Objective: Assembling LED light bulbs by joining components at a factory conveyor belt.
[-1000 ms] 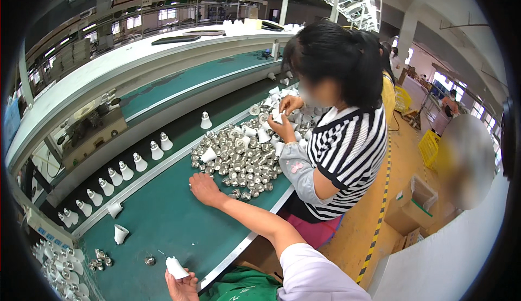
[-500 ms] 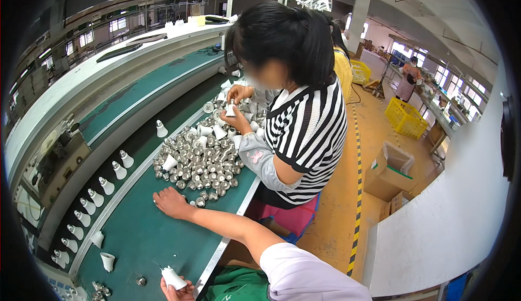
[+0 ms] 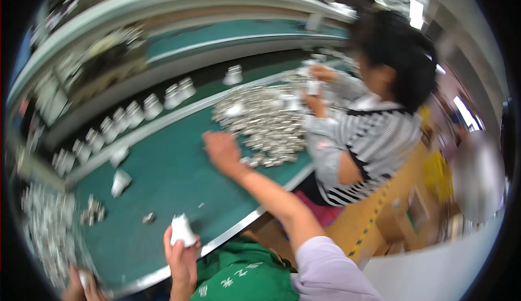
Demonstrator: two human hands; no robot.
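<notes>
My left hand (image 3: 182,257) holds a small white cone-shaped plastic housing (image 3: 181,229) upright at the near edge of the green bench (image 3: 173,176). My right hand (image 3: 221,150) reaches out across the bench, fingers curled, at the near edge of a big pile of small silver metal caps (image 3: 266,122). I cannot tell whether it has a cap in it; the picture is blurred. A co-worker in a black-and-white striped top (image 3: 369,143) sits at the right of the pile and handles a white piece (image 3: 312,87) with both hands.
A row of white housings (image 3: 130,114) stands on the dark conveyor strip behind the bench. Two loose housings (image 3: 120,181) and several caps (image 3: 93,211) lie on the left. A second heap of silver caps (image 3: 46,230) fills the far left. Yellow crates (image 3: 439,173) stand on the floor at right.
The view has swung left and blurred. My right hand stays stretched to the silver pile and my left hand keeps the white housing.
</notes>
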